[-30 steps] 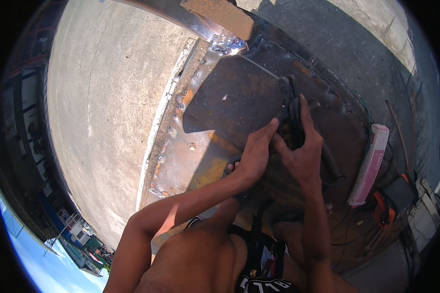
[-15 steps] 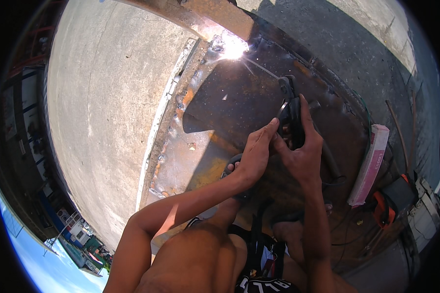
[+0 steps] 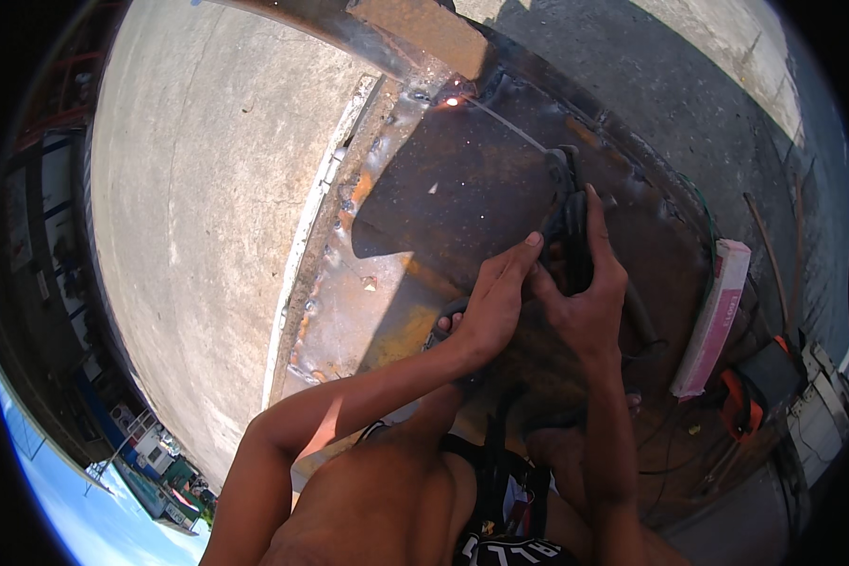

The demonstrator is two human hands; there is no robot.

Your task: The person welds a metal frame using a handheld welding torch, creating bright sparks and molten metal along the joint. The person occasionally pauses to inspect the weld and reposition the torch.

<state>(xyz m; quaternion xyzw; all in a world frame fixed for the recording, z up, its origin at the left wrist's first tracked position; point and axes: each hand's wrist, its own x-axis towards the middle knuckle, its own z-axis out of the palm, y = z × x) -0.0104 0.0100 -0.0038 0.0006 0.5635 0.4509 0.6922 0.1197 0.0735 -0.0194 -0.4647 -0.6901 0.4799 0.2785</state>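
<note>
The left hand (image 3: 493, 304) reaches beside the right hand (image 3: 590, 300) (its index finger (image 3: 597, 226) straight), left elbow (image 3: 266, 434) bent.

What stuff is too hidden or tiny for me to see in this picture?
All in the head view:
- Lower end of the black rod holder: covered by the right hand.
- Whether the thin rod touches the glowing spot: too small to tell.
- Most of the left foot: behind the left hand and wrist.
- Far end of the long metal strip: cut off by the top edge.
</note>
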